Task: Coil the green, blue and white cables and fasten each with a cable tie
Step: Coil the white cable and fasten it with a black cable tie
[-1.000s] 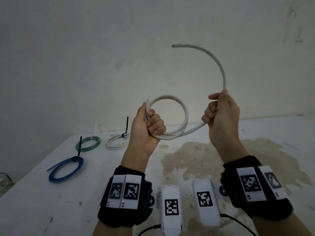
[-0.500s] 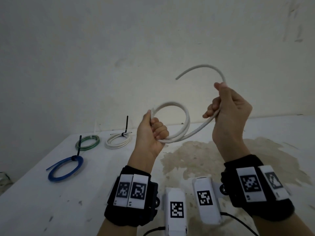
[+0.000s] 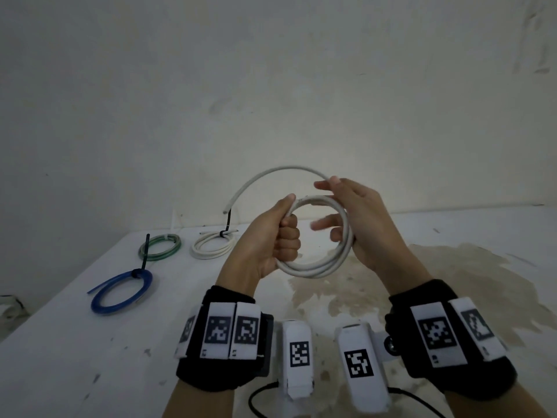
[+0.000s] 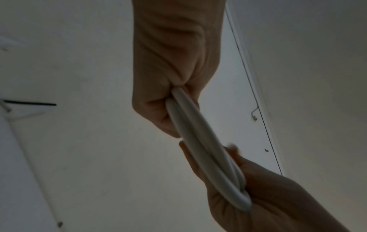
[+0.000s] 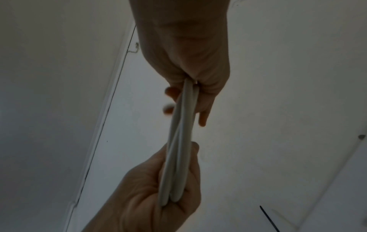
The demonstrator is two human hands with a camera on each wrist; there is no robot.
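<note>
Blue cable (image 3: 122, 289), coiled and cinched with a dark cable tie (image 3: 138, 273), lies farthest left on the white table (image 3: 75, 357). Just behind it sits the green cable (image 3: 160, 246), also coiled, a dark tie (image 3: 146, 249) standing up from its near edge. To its right is a white coil (image 3: 212, 245) with a black tie (image 3: 226, 224) sticking upward (its two ends poke out beside the tie).

Above the table, in the middle, I hold a second white cable (image 3: 319, 236) in the air. My left hand (image 3: 271, 236) has its fingers curled tight round the left side of the loops, thumb on top; the left wrist view shows the strands (image 4: 198, 141) emerging from my fist (image 4: 170, 70) edge-on. The cable's free end arcs up and over to the left, its tip hanging above the tied white coil.

My right hand (image 3: 361, 224) cradles the right side of the loops against my palm, fingers mostly straight and slightly blurred, thumb touching the arc on top. From the right wrist, the strands (image 5: 182, 141) run out from the base of my fingers (image 5: 186, 55) toward the other fist.

Right of my hands, a brownish stain (image 3: 452, 267) spreads over the table.
</note>
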